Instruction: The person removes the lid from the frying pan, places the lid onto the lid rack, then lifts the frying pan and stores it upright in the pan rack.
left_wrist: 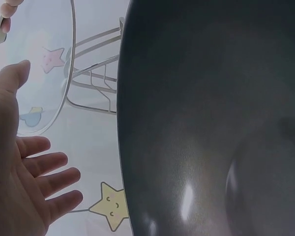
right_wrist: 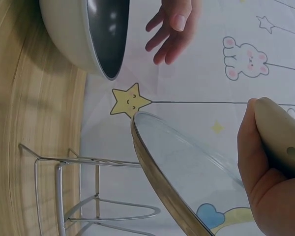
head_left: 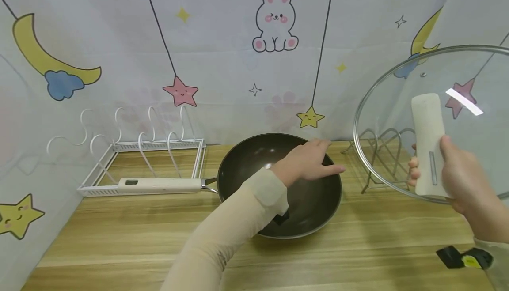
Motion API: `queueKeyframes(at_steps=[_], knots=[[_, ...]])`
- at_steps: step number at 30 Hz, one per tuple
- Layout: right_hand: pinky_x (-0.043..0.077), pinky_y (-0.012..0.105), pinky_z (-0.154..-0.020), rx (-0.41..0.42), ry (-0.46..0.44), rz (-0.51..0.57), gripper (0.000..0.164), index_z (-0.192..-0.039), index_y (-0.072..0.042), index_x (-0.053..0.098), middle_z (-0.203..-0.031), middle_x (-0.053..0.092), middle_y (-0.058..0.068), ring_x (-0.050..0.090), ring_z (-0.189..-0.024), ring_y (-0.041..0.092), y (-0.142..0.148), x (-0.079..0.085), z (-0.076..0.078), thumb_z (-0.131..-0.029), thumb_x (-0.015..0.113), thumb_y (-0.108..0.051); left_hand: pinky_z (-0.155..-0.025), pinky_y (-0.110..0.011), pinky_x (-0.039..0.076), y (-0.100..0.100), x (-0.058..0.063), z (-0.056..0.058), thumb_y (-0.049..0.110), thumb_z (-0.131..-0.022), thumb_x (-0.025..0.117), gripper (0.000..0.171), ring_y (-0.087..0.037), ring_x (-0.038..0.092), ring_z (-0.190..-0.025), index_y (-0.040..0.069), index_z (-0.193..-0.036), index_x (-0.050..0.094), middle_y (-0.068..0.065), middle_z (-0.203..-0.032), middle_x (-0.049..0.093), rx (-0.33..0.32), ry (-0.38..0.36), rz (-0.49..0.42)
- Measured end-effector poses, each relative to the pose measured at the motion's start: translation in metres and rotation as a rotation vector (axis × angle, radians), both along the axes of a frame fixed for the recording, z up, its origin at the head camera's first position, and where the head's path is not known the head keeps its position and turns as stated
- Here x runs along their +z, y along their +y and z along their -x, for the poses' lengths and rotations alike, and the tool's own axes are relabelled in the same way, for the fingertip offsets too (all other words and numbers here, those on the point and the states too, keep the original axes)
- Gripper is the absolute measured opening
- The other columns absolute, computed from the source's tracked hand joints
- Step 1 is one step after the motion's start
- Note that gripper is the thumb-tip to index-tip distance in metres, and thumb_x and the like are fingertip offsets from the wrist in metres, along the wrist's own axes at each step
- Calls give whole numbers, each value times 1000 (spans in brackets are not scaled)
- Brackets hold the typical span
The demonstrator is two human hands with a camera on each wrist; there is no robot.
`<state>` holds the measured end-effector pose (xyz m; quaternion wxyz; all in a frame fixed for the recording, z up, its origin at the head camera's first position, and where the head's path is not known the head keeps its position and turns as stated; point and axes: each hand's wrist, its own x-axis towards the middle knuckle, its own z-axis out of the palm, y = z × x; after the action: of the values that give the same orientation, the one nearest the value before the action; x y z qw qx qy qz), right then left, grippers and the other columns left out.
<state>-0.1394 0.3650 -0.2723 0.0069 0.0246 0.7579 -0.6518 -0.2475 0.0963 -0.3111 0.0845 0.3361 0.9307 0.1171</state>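
Observation:
A dark wok (head_left: 270, 149) with a cream outside and a long cream handle (head_left: 163, 185) sits on the wooden table, its handle pointing left. Over the wok hovers my left hand (head_left: 308, 160), fingers extended and holding nothing; in the right wrist view that hand (right_wrist: 174, 29) is apart from the rim. My right hand (head_left: 469, 176) grips the cream handle (head_left: 427, 136) of a round glass lid (head_left: 391, 101) with a metal rim. The lid is raised and tilted up at the right, and the left wrist view catches part of its glass (left_wrist: 44, 29).
A white wire rack (head_left: 200, 154) lies at the back left, behind the wok's handle. At the back right stands a grey metal rack (head_left: 371, 185), partly seen through the lid. A patterned cloth (head_left: 222, 52) hangs behind the wooden table (head_left: 131, 238).

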Motion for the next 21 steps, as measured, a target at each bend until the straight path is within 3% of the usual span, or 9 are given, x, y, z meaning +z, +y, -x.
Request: queueKeyframes(at_steps=[13,21], knots=[[57,43,-59,-31,4,-10,59,-119,-14,37,-81,61,3,64,-62,23,0,0,1,-89,26,-64,-112,-33,34,15,-1,-1,73,-86,35,85,-18,32,-140,19,-151,21,1,-154,29,-32,25,-13],[57,41,-56,-6,39,85,53,-116,-10,38,-78,63,5,65,-60,22,0,3,-3,-94,25,-57,-111,-31,35,23,0,-3,72,-86,36,86,-18,37,-137,16,-150,23,0,-152,33,-45,48,2]])
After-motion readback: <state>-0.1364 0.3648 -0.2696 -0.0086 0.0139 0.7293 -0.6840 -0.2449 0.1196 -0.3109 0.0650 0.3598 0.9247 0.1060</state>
